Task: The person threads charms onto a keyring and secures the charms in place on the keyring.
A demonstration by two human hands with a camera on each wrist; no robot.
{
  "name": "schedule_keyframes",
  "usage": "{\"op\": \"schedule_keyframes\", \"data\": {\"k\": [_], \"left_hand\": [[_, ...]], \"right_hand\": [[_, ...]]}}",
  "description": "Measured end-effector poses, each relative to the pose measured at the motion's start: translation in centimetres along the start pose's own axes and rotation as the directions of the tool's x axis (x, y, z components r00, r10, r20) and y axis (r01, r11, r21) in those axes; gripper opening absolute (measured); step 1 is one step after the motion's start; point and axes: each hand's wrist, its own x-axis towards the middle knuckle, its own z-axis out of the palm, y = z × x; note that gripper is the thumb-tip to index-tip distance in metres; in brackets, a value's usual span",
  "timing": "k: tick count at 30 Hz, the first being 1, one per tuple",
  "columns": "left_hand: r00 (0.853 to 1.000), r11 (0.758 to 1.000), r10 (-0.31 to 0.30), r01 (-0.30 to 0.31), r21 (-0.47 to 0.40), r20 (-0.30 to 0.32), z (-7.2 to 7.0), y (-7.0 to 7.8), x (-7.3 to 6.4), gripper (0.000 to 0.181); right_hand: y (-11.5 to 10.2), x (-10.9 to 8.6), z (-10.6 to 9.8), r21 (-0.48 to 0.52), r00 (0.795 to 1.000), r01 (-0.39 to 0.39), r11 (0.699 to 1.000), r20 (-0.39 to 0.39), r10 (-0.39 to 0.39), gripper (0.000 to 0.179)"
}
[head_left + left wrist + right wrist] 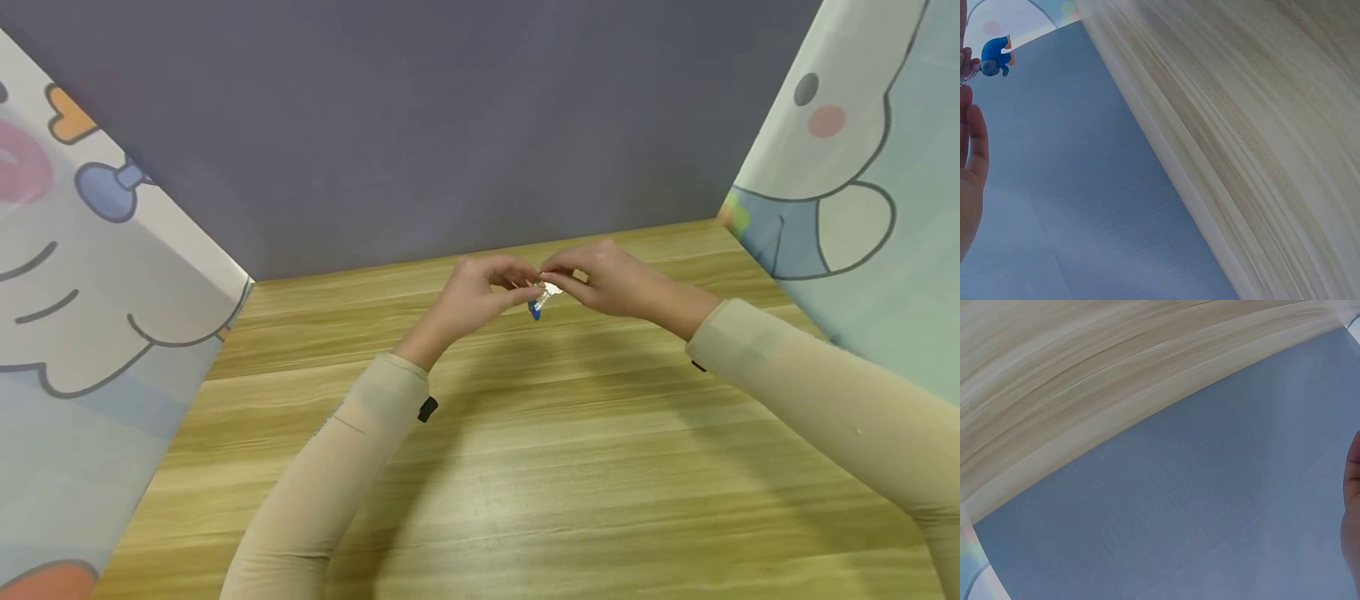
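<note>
pinching the silvery chain of a blue charm, fingers of the left hand and right hand are partly hiding it above the tabletop, a grey panel standing behind, cartoon-printed walls flanking.

No text is readable; faint marks on the left sleeve, toward eight o'clock, are too small.

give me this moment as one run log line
left hand: pinches blue figurine keychain | right hand: pinches it too | keychain: held above wood-grain table
</note>
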Motion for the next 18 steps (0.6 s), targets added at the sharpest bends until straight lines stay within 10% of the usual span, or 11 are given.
{"op": "schedule_keyframes", "data": {"k": [18], "left_hand": [[0.99,0.984,-0.139,0.142,-0.103,0.037,0.0,-0.63,0.02,0.029]], "right_hand": [[0.06,0.41,0.27,0.002,0.99,0.128,0.992,-0.065,-0.127,0.014]]}}
